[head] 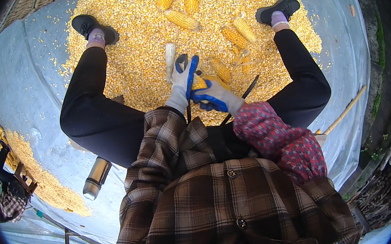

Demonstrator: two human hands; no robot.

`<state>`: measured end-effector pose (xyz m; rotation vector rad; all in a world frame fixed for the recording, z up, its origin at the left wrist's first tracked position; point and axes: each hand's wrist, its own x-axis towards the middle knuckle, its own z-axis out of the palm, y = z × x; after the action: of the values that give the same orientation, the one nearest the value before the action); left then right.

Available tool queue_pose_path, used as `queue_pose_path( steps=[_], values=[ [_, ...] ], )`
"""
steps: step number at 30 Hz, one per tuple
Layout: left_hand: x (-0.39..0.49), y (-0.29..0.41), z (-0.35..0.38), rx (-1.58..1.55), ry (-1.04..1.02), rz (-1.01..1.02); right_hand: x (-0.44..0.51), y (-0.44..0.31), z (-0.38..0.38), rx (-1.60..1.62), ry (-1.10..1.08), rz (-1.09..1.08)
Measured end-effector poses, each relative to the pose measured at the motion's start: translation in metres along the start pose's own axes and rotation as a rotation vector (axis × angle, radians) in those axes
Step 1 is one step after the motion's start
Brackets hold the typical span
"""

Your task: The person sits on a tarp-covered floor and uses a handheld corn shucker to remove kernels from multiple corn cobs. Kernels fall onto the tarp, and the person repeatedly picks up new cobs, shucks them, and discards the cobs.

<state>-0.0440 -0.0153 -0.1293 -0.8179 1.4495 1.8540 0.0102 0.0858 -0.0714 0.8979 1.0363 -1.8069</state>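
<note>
My right hand (216,96), in a pale work glove with a blue coated palm, is closed around a yellow corn cob (198,83). Against the left side of that cob is my left hand (181,78), gloved the same way, its fingertips pointing away from me. Its palm faces the cob and is mostly hidden, so I cannot tell if it grips anything. Just beyond it, a pale stripped cob (170,54) lies on the loose corn kernels (138,67). Several cobs with kernels lie about, one ear (221,70) close to my right hand. A thin dark bar (250,86) slants beside my right wrist.
The kernels spread over a plastic sheet (44,67) between my outstretched legs. A metal flask (97,178) lies by my left thigh. On the right is a bamboo pole (346,109). Another person (11,202) sits at far left beside a second kernel pile (48,182).
</note>
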Motion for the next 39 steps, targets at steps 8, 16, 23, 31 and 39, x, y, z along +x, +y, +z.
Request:
queue_pose_path(
  steps=[8,16,23,31,39],
  values=[
    [-0.014,0.011,0.0,0.171,-0.155,-0.027,-0.037,0.026,0.004,0.646,-0.492,-0.053],
    [-0.014,0.022,0.01,0.288,-0.097,0.003,-0.034,0.008,-0.023,0.596,0.158,-0.079],
    [-0.019,0.027,-0.003,0.256,-0.37,-0.187,-0.022,-0.014,-0.048,0.429,0.379,-0.245],
    [-0.026,0.024,-0.01,0.332,-0.393,-0.075,0.022,-0.006,-0.015,0.41,0.477,-0.503],
    [-0.02,0.022,-0.001,0.094,-0.292,-0.103,-0.027,0.019,-0.013,0.03,0.249,-0.173]
  ],
)
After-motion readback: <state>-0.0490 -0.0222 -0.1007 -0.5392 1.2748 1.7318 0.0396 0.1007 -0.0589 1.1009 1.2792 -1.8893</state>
